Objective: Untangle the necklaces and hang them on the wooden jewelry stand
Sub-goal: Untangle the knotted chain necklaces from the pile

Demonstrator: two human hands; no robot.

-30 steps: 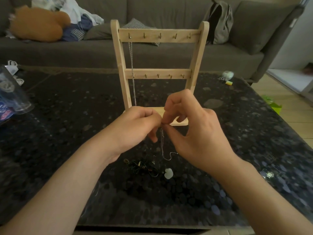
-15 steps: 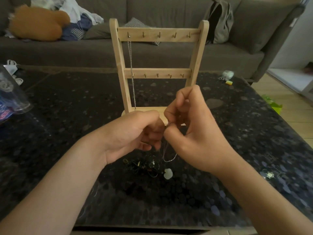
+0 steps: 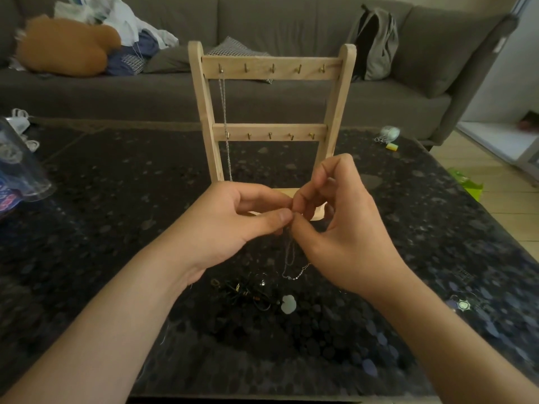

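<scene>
Head view: both hands met in front of the wooden stand, fingertips almost touching. The left hand pinched the top of a thin silver chain between thumb and forefinger; the right hand pinched it just beside, other fingers curled loosely. The chain hung straight down from the pinch, its tail curling right onto the dark table. Free hooks lay above and beyond the grip; the top rail's leftmost hook already carried another chain. The right hand looked slightly nearer the free hooks. A dark tangle with a pale pendant lay below the hands. The clasp was hidden between the fingertips, and the hands covered most of the stand's base. Whether chain and tangle touched was unclear.
</scene>
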